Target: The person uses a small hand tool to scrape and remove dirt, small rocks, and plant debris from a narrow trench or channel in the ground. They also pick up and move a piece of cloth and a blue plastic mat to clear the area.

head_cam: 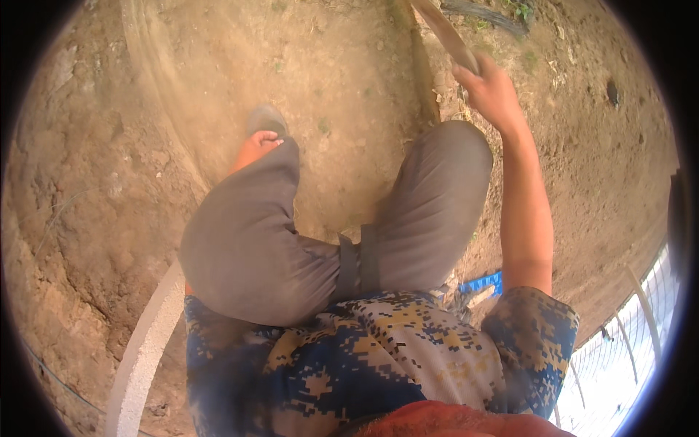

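In the upper right, my right hand (pixel 493 97) is closed around one end of a wooden handle (pixel 445 33). The handle slants up and leaves the top of the view, so its far end is hidden. My left hand (pixel 261 143) is by the lower part of my left trouser leg (pixel 246 218), just below the toe of a dark shoe (pixel 267 119). Its fingers are partly curled near the cloth. Most of my left forearm is hidden behind the leg, and I cannot tell whether the hand grips anything.
Dusty bare soil (pixel 349 109) lies before me, with a low earth edge (pixel 423 65) on the right. A pale curved post (pixel 144 355) rises at lower left. Dark wood (pixel 486 15) lies at top right, a blue plastic object (pixel 483 283) beside my hip. Ribbed white sheeting (pixel 617 349) stands lower right.
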A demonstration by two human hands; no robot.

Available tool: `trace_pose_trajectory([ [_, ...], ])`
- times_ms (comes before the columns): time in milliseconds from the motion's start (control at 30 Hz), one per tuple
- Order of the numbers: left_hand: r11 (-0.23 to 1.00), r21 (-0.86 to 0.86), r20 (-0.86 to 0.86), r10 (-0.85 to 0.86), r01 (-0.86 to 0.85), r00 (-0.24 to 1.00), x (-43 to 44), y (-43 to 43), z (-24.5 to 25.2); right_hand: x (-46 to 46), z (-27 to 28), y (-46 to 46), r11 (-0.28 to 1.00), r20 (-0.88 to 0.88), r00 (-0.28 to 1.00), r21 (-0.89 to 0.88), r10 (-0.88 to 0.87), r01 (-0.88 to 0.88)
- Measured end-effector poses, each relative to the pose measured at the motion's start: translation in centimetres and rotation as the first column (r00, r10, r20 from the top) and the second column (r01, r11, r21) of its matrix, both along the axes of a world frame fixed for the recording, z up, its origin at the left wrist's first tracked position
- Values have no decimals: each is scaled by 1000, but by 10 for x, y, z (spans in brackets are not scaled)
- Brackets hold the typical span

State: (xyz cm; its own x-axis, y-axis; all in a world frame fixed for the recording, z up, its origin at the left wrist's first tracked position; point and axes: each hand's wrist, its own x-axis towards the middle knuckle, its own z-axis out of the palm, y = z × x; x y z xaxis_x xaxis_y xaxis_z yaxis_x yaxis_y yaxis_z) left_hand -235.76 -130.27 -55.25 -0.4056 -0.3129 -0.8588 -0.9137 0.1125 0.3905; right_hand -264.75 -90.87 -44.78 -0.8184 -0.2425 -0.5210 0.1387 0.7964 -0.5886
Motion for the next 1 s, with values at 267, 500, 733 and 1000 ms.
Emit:
trace_pose_trajectory([
  [267, 983, -32, -152, -184, 181, 971, -16, -28, -30, 16, -20, -128, 952, 33, 952, 13, 304, -305],
  [500, 969, -240, 2, -65, 64, 998, 28, -15, -48, 70, -82, -118, 890, 211, 885, 108, 416, -444],
  [733, 924, -360, -10, -141, 128, 990, 6, -5, -33, 119, -160, -80, 728, 358, 800, 344, 482, -593],
  [1000, 929, -361, -52, -106, 80, 993, 6, -8, -47, 149, -189, -89, 801, 619, 663, 89, 421, -592],
])
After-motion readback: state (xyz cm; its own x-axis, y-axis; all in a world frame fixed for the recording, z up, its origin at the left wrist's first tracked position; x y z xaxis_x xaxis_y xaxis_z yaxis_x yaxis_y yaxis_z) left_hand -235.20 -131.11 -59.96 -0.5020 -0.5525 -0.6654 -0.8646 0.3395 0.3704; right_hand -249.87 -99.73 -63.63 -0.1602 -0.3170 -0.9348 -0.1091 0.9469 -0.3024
